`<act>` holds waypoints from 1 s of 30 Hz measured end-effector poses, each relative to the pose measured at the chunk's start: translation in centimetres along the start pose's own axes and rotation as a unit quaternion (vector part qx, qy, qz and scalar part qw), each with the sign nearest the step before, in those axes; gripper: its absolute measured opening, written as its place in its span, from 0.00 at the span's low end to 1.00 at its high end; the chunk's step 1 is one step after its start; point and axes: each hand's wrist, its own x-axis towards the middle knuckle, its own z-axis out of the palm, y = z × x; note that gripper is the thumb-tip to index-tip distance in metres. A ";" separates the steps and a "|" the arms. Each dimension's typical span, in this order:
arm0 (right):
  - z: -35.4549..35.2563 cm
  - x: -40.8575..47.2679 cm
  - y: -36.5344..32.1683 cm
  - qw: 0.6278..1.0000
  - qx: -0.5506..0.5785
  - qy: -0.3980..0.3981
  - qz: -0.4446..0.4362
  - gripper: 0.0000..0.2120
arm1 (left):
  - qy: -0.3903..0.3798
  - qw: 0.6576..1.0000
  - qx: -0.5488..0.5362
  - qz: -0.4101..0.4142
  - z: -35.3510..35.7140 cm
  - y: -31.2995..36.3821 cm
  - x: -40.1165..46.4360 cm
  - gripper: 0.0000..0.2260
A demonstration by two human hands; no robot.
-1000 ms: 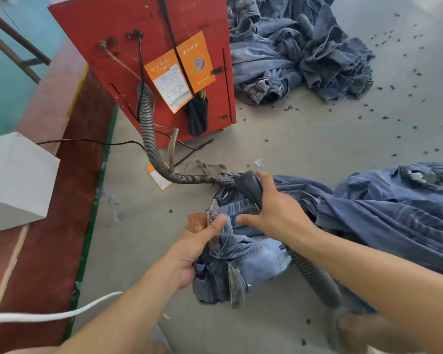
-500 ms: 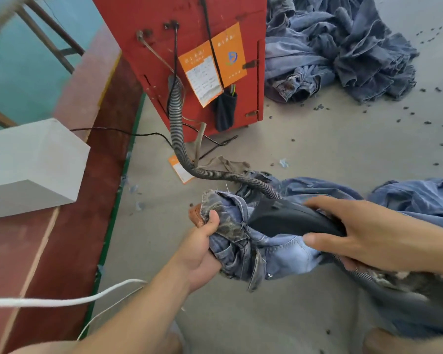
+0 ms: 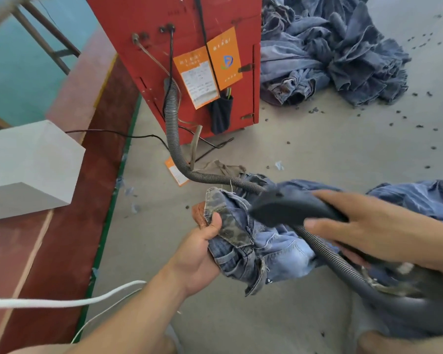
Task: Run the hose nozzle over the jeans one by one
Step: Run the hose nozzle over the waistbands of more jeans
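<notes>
A pair of blue jeans (image 3: 266, 249) is bunched in front of me, waistband turned toward me. My left hand (image 3: 202, 246) grips the waistband at its left end, thumb on top beside a brown leather patch (image 3: 198, 213). My right hand (image 3: 368, 226) holds the dark grey hose nozzle (image 3: 287, 208), whose head lies on the denim just right of the left hand. The ribbed grey hose (image 3: 174, 139) runs from the nozzle up to the red machine (image 3: 189, 47). A second stretch of hose (image 3: 343, 269) passes under my right hand.
More jeans (image 3: 420, 198) lie at the right and a large heap of jeans (image 3: 330, 54) at the back. A white box (image 3: 28, 169) sits on the red ledge at the left. White cord (image 3: 62, 302) crosses the lower left. Dark scraps dot the grey floor (image 3: 343, 149).
My right hand has shifted from the nozzle's top to its handle and swung the nozzle flat over the waistband. My left hand closed its grip on the waistband and lifted it.
</notes>
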 end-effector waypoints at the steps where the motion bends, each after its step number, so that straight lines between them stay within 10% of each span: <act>1: 0.4 -0.3 -0.1 0.999 -0.020 -0.032 0.011 0.10 | 0.004 1.000 0.000 0.001 -0.1 0.0 -0.1 0.21; 7: 2.4 3.1 -0.4 0.987 0.122 0.092 0.054 0.08 | -0.021 0.997 0.073 -0.013 -0.3 -0.8 -1.1 0.17; 16: 1.8 2.6 0.8 0.968 0.236 -0.054 0.062 0.15 | -0.029 0.999 0.034 -0.001 -0.8 -0.1 -1.1 0.23; 21: 1.2 4.6 1.3 0.917 0.377 0.041 0.120 0.13 | -0.049 0.996 0.079 0.004 -0.7 -0.8 -1.4 0.20; 26: -0.2 3.2 2.6 0.929 0.340 -0.109 0.096 0.18 | -0.058 0.991 0.120 0.004 -1.2 -0.1 -1.5 0.20; 30: 2.0 5.1 1.5 0.913 0.388 -0.039 0.118 0.13 | -0.080 0.984 0.161 -0.008 -1.0 -0.6 -1.8 0.21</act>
